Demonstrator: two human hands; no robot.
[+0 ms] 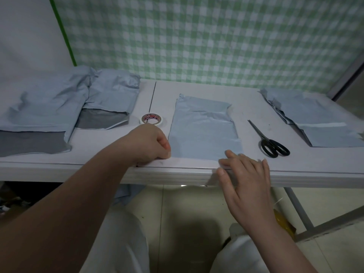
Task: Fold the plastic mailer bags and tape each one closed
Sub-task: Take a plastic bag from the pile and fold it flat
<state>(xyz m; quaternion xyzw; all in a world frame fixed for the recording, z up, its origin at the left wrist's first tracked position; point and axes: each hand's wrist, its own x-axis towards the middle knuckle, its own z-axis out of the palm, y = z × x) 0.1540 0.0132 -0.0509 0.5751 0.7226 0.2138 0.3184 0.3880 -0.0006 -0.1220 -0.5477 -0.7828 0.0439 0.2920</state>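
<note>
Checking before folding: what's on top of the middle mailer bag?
On the middle mailer bag, only the right hand rests fingers, at its near right corner; the left hand pinches the near left corner. Anything beneath the bag is hidden.

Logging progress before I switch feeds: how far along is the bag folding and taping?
Maybe done: two left bags lie folded, grey lining showing, tape not visible. In hand: left hand pinches, right hand touches near corners of the middle bag. Left: tape roll and scissors lie untouched; right stack waits.
</note>
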